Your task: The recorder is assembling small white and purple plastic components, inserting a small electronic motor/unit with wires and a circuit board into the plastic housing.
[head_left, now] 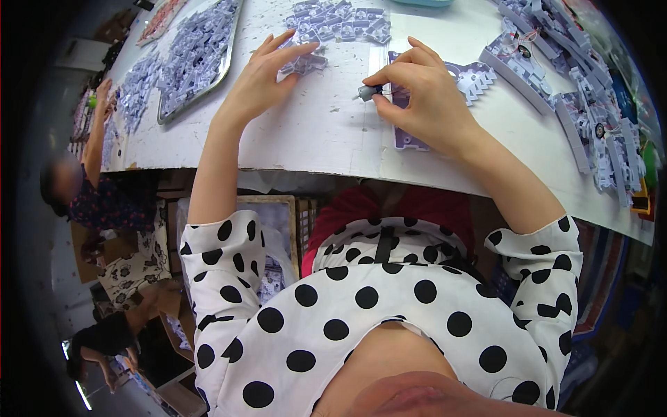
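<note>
From up here I see my right hand [424, 94] curled over the white table [326, 135], thumb and forefinger pinching a small grey metal cylinder [366, 92], a stubby motor with a smooth, dull shine; it sits just off the tabletop at the left edge of that hand. Beneath the hand lies a flat pale lilac plastic plate [406, 135] with small round holes near its lower end, and beside it a toothed piece of the same plastic [476, 78]. My left hand [267, 73] is spread open, fingers long and loose, its fingertips touching a small heap of lilac plastic parts [306, 62], blocky and ribbed. Farther back a bigger pile of the same parts [344, 21] lies on the table, and to the left a metal tray [198, 59] with a thin raised rim is filled with them. On the right, long assembled plastic frames [590, 118] are stacked in rows. The tabletop looks matte and slightly scuffed. A person sits at the left end.
</note>
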A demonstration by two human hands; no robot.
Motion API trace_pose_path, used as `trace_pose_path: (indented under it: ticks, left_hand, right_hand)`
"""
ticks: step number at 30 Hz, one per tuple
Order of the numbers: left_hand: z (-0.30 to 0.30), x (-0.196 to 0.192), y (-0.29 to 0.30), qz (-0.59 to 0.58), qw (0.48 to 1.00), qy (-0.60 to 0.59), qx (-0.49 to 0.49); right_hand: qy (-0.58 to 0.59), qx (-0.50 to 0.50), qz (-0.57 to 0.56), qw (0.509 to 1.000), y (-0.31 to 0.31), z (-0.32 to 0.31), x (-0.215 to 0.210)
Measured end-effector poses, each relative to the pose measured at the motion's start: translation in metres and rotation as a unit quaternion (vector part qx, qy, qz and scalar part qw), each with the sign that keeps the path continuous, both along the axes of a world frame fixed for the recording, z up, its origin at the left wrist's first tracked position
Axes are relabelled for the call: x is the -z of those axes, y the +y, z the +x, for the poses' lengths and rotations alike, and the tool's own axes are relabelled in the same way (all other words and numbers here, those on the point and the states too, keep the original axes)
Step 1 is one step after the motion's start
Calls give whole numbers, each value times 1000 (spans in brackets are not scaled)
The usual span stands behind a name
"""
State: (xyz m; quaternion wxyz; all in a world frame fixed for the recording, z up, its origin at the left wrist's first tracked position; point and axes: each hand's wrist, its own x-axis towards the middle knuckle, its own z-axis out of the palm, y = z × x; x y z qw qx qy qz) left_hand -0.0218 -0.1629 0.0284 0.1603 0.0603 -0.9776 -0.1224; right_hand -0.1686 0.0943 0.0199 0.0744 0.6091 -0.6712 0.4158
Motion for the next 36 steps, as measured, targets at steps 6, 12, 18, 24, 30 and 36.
trace_pose_path:
  ticks: [6, 12, 18, 24, 30, 36]
  left_hand:
    - [7, -6, 0, -41, 998, -7, 47]
    - [20, -5, 22, 79, 996, 2, 31]
    - [29, 4, 22, 60, 997, 54, 2]
    - [27, 2, 28, 53, 996, 65, 14]
    - [27, 2, 32, 85, 995, 48, 30]
    - [37, 2, 76, 151, 987, 36, 44]
  right_hand:
    - [6, 6, -2, 1000, -3, 1, -1]
    - [15, 5, -10, 1000, -3, -1, 2]
    - [24, 5, -4, 1000, -3, 1, 2]
    - [22, -2, -10, 1000, -3, 2, 3]
    - [27, -3, 7, 1000, 0, 1, 1]
    - [0, 11, 18, 1000, 1, 6, -6]
